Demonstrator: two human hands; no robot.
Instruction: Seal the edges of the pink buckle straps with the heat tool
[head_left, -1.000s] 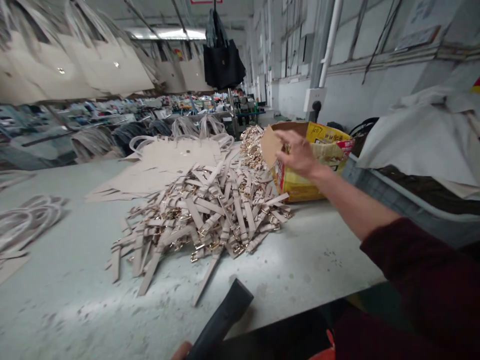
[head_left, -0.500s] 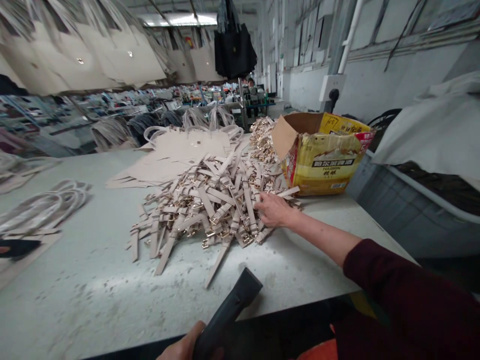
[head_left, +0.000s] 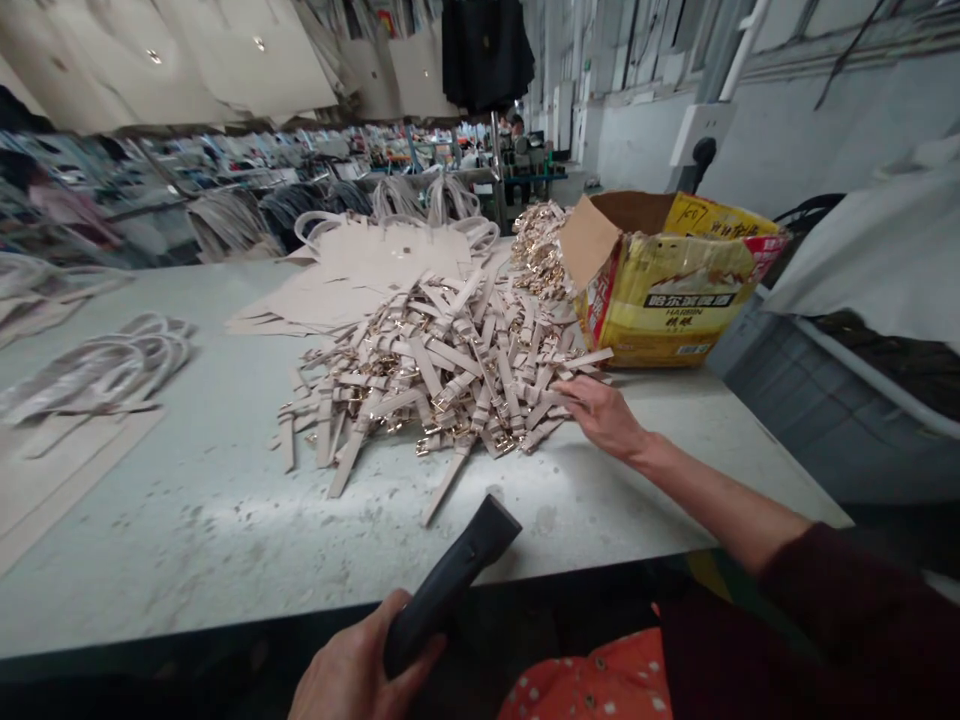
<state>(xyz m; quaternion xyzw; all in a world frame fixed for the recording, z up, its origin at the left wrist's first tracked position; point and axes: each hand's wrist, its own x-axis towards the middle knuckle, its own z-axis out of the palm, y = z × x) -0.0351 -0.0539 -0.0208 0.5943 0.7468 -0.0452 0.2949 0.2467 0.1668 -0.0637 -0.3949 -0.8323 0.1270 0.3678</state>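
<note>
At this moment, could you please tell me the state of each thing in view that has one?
Strap pile, loose and tangled
Black tool, held, tilted
Left hand, closed around the black tool
Right hand, at the strap pile's right edge; grip unclear
Yellow box, upright, open, one flap outward
Stacked bag pieces, lying flat
Cream bags, hanging
Black bag, hanging
Black plug, plugged in

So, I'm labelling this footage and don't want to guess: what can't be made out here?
All in the head view:
Box: whether it holds anything, hidden by its front wall.
Black tool: lower end, covered by the left hand.
Right hand: whether it grips anything; fingertips blur into the strap pile.
Black bag: its top, cut off by the upper edge.
</note>
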